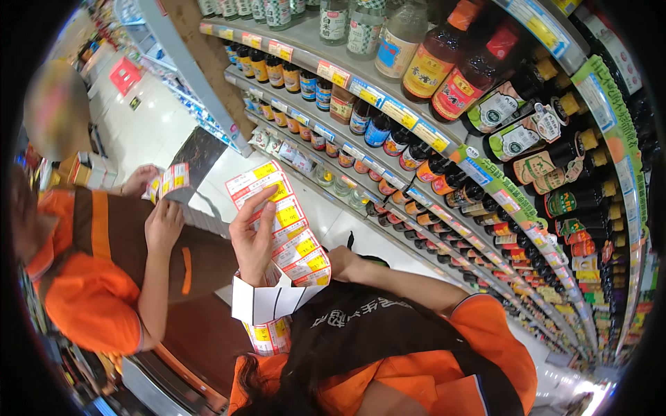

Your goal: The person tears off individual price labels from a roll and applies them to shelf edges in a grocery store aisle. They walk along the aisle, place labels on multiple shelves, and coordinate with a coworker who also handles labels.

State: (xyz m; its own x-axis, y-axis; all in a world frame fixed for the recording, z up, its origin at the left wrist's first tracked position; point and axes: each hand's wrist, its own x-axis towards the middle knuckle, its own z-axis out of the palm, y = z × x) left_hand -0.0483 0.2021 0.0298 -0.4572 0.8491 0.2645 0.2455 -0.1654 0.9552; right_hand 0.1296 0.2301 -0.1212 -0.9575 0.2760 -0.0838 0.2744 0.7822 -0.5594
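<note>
My left hand (254,236) holds the upper part of a long strip of red, white and yellow paper price labels (302,255), with its thumb and index finger on the label faces. The strip bends at the lower end, showing its white back, and more labels hang below. Right beside the strip is my right hand (341,262); its fingers are hidden behind the labels, so its grip cannot be told. Below my hands lies a black apron (354,322) over an orange shirt.
At left a co-worker (104,244) in orange and brown holds similar labels (174,179) with both hands. Shelves at right carry bottles of vinegar (333,23), sauce bottles (499,106) and jars (291,77), with price tags along the shelf edge (382,104). A red stool (125,74) stands on the floor.
</note>
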